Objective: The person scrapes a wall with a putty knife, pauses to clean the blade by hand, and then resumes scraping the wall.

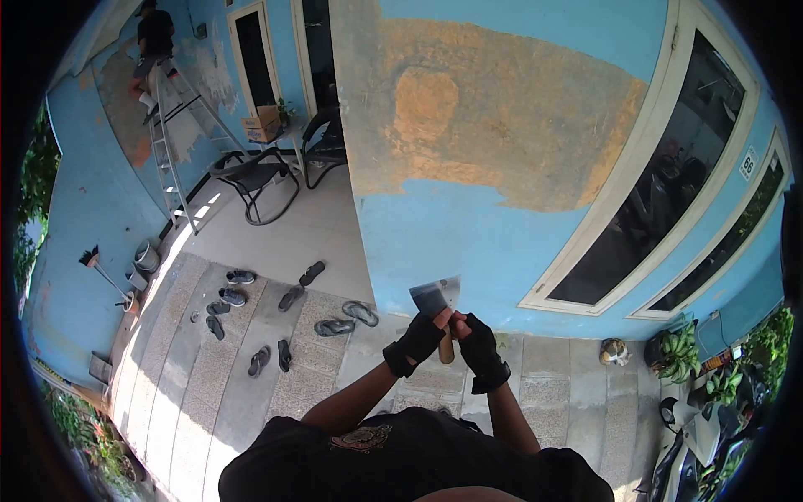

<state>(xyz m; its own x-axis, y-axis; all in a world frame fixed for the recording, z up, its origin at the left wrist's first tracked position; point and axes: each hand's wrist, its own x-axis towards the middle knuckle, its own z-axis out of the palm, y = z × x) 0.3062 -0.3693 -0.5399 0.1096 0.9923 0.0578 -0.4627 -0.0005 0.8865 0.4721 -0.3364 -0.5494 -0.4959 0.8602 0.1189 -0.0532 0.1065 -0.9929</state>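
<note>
My left hand (420, 339), in a black fingerless glove, is closed around a putty knife with a wide dark blade (429, 299) pointing up toward the wall. A paler metal blade (451, 289) shows right beside and behind the dark one. Below the fingers, a wooden handle (447, 347) sticks out between my hands. My right hand (479, 347), gloved the same way, has its fingers curled together at the handle and blade base, touching or nearly touching the left. Both hands are in front of my chest, before the blue wall (452, 238).
A large scraped patch (519, 109) spans the wall above. Several sandals and shoes (335, 327) lie on the paving to the left. Further back, a person (155, 38) is on a stepladder (165, 146) near black chairs (255, 176). A motorcycle (698, 439) and plants (677, 351) stand right.
</note>
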